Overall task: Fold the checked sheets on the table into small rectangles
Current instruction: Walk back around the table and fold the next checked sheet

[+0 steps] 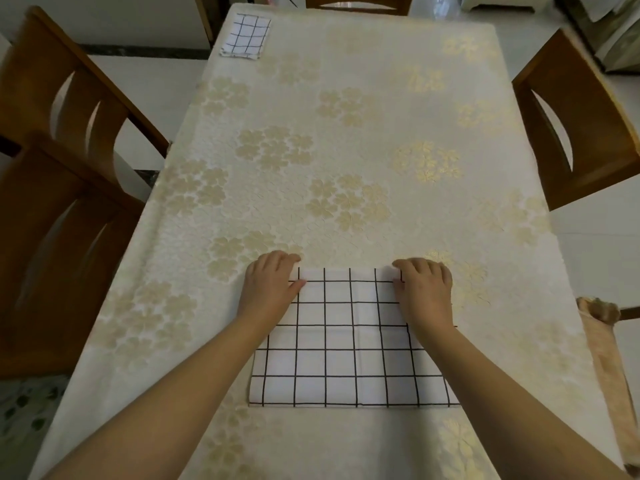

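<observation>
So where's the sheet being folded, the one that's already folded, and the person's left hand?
Checked sheet being folded (pixel 349 355): head view, on its bare middle between the forearms.
Folded sheet (pixel 246 37): head view, centre of the small rectangle at the table's far left corner.
Left hand (pixel 272 280): head view, back of the hand.

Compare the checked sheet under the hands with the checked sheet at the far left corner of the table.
The near sheet shows a much larger face than the far sheet, which is already a small rectangle. The near sheet has the left hand and right hand at its far corners; nothing touches the far sheet. The near sheet lies square to the table edge; the far one sits slightly askew. Both are white with a dark grid.
</observation>
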